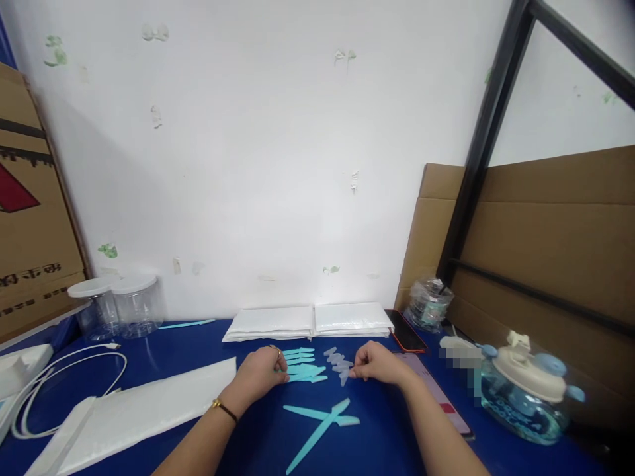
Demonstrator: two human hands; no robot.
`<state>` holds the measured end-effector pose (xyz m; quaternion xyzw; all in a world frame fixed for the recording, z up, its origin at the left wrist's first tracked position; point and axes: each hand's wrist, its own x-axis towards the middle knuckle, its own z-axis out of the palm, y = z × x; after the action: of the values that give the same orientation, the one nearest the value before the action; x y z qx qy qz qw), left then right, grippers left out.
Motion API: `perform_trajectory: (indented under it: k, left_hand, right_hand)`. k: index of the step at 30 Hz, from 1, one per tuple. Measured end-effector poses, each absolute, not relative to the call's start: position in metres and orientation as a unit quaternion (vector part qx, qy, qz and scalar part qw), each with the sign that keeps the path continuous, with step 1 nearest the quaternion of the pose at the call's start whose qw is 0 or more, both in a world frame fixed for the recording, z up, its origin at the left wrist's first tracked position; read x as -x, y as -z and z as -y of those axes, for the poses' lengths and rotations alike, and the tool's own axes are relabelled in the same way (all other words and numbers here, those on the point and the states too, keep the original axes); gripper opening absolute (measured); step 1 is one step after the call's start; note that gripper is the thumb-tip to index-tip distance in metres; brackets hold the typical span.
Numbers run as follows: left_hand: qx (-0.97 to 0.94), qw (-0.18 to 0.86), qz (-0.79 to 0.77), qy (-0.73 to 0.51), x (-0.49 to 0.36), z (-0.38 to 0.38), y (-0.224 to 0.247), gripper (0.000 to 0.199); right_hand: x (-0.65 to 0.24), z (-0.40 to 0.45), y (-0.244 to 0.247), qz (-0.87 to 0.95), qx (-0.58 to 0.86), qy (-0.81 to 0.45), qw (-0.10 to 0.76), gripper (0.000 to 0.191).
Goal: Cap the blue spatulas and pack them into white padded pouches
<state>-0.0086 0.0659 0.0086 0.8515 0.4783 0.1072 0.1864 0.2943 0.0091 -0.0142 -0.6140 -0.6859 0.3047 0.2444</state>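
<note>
In the head view, my left hand is closed at the handle ends of a row of turquoise eyebrow razors, its thumb and fingers pinching the nearest one. To the right of the row lie several small translucent blade caps in an overlapping column. My right hand has its fingertips pinched at the edge of the lowest cap. Closer to me, two more turquoise razors lie crossed on the blue tabletop.
White packets line the wall, and a long white pouch lies left beside a white cable. Clear jars stand back left. At right are a phone, another phone, a wrapped cup and a water bottle.
</note>
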Motion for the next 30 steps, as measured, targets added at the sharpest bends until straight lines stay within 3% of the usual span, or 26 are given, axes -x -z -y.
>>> perform_trajectory:
  k: [4,7,10,15,22,25,30]
  left_hand:
    - [-0.861,0.219,-0.438,-0.138,-0.001,-0.045,-0.015,0.028]
    - [-0.878,0.248,-0.405,-0.065,-0.015,-0.022,-0.013,0.035]
    - [-0.891,0.217,-0.397,-0.034,-0.026,-0.009,-0.011,0.027]
    - [-0.892,0.19,-0.409,-0.042,-0.023,-0.02,-0.015,0.011]
    - [-0.867,0.139,-0.475,-0.054,0.003,-0.055,-0.02,0.007]
    - [-0.873,0.152,-0.457,-0.079,0.002,-0.051,-0.018,0.016]
    - [-0.912,0.205,-0.348,-0.075,-0.015,-0.03,-0.008,0.029]
  right_hand:
    - [-0.286,-0.006,0.01,0.698,0.597,-0.297,0.261,0.03]
    - [-0.272,0.0,0.005,0.752,0.521,-0.356,0.192,0.036]
    - [-0.261,0.005,0.003,0.768,0.499,-0.376,0.144,0.034]
    - [-0.267,0.004,0.003,0.756,0.494,-0.396,0.167,0.024]
    - [-0.285,0.004,-0.006,0.704,0.604,-0.301,0.221,0.013]
    - [-0.279,0.009,-0.009,0.708,0.593,-0.312,0.224,0.015]
    - [-0.259,0.015,-0.005,0.762,0.541,-0.34,0.109,0.027]
